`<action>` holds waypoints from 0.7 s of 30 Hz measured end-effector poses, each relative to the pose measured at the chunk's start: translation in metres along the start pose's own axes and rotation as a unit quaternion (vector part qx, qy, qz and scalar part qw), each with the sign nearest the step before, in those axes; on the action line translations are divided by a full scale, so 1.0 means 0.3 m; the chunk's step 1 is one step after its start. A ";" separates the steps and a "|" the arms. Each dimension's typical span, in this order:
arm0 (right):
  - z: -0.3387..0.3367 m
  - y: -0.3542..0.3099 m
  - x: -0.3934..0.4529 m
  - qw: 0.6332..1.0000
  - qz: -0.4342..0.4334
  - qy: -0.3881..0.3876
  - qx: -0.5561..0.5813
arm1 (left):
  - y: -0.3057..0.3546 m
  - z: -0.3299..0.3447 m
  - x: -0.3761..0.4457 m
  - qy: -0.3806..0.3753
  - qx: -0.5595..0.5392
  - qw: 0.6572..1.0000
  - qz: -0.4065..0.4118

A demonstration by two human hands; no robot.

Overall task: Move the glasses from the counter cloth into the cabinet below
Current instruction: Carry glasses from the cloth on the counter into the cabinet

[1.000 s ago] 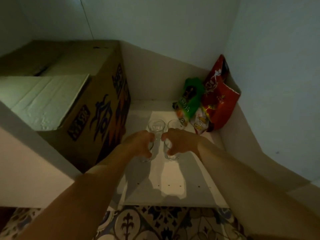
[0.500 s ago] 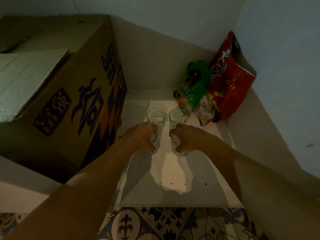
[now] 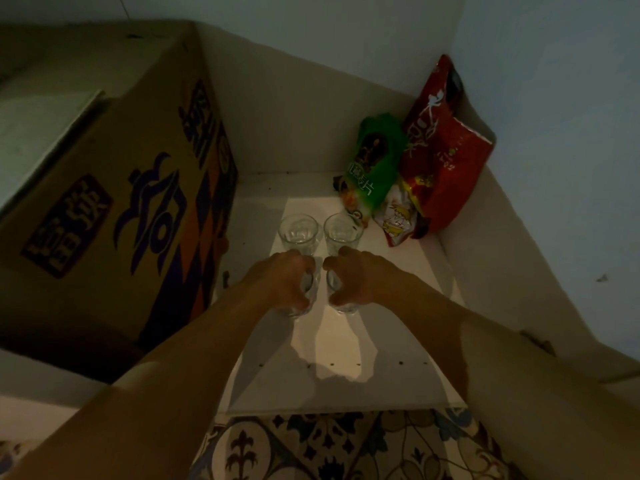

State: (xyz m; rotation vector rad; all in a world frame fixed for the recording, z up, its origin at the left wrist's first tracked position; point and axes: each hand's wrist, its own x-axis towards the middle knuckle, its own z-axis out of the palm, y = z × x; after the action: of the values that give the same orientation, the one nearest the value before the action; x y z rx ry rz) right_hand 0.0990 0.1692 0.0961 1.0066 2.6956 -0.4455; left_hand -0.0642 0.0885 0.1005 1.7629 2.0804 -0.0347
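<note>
Now, from the head camera, the left hand (image 3: 289, 284) grips one glass (image 3: 300, 308) and the right hand (image 3: 353, 278) grips another glass (image 3: 343, 306), both low on the cabinet shelf (image 3: 398, 341), just in front of two standing glasses (image 3: 298, 233). I think they are being set down; next, both hands should let go gently.

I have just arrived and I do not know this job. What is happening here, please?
A person is putting glasses into a low cabinet. The left hand grips one glass and the right hand grips another glass, both low on the white cabinet shelf. Two more glasses, one on the left and one on the right, already stand just behind them. A cardboard box sits to the left, snack bags in the back right corner.
</note>
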 end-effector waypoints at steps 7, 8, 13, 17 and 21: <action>0.007 0.008 0.004 1.000 0.005 0.016 0.005 | 0.026 0.015 0.001 0.013 0.010 1.000 0.014; 0.008 0.010 0.004 1.000 0.006 0.014 0.005 | 0.029 0.017 0.002 0.018 0.016 1.000 0.015; 0.008 0.014 0.006 1.000 0.010 0.010 -0.005 | 0.037 0.029 0.005 0.027 0.039 0.999 0.026; 0.008 0.020 0.006 1.000 0.007 0.014 -0.007 | 0.035 0.026 0.006 0.024 0.048 0.998 0.024; 0.009 0.023 0.005 1.000 0.007 0.013 -0.007 | 0.035 0.031 0.010 0.026 0.060 0.997 0.029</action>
State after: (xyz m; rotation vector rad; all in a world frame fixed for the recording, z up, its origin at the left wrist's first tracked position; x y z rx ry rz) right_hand 0.1027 0.1740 0.0917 1.0326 2.7088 -0.4139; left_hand -0.0520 0.0909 0.0936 1.9137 2.1011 -0.0996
